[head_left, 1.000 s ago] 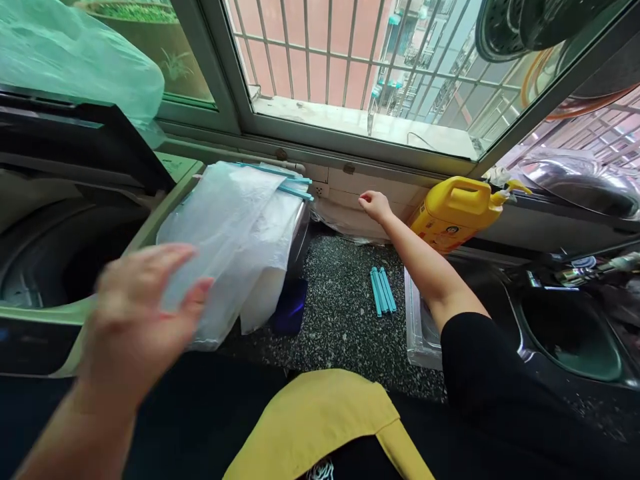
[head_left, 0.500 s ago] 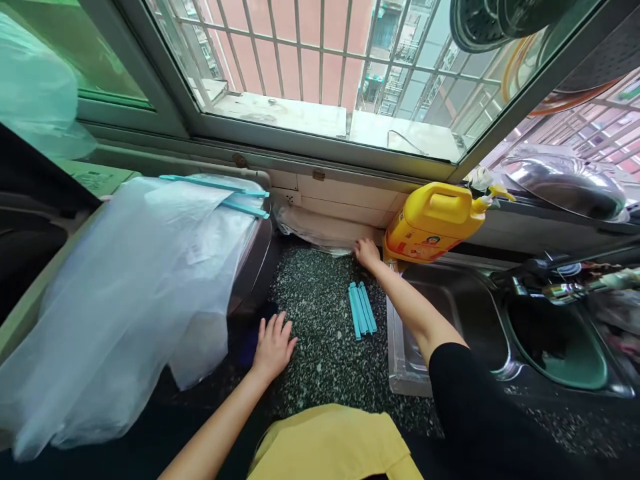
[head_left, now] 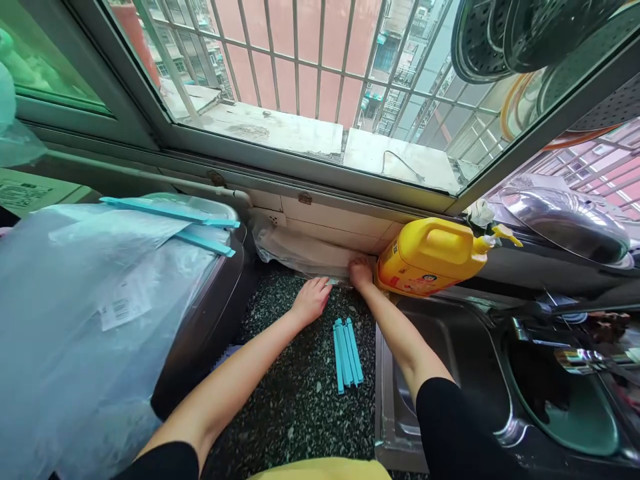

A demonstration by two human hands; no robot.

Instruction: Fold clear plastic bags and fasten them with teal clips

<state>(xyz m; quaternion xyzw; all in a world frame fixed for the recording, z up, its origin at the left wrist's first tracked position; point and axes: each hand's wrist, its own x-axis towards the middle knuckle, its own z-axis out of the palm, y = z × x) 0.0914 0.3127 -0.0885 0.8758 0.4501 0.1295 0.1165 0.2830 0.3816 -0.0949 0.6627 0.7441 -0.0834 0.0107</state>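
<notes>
A clear plastic bag (head_left: 300,248) lies flattened along the tiled wall at the back of the counter. My left hand (head_left: 312,300) is at its front edge, fingers curled over the plastic, with a small pale-blue bit showing by the fingertips. At the bag's right end my right hand (head_left: 361,272) is closed on the plastic, close beside the yellow jug; its fingertips are partly hidden. Several light-blue sealing clips (head_left: 347,353) lie side by side on the speckled counter (head_left: 295,400), nearer to me than both hands.
A yellow detergent jug (head_left: 425,257) with a pump stands right of my right hand, behind the steel sink (head_left: 445,347). To the left, a large translucent bag (head_left: 90,320) with light-blue clips (head_left: 165,212) covers a dark bin (head_left: 210,320). A barred window (head_left: 300,80) rises behind.
My left hand has moved forward and right from the bare counter to the plastic bag's front edge. My right hand has closed on the bag's right end. The view has shifted.
</notes>
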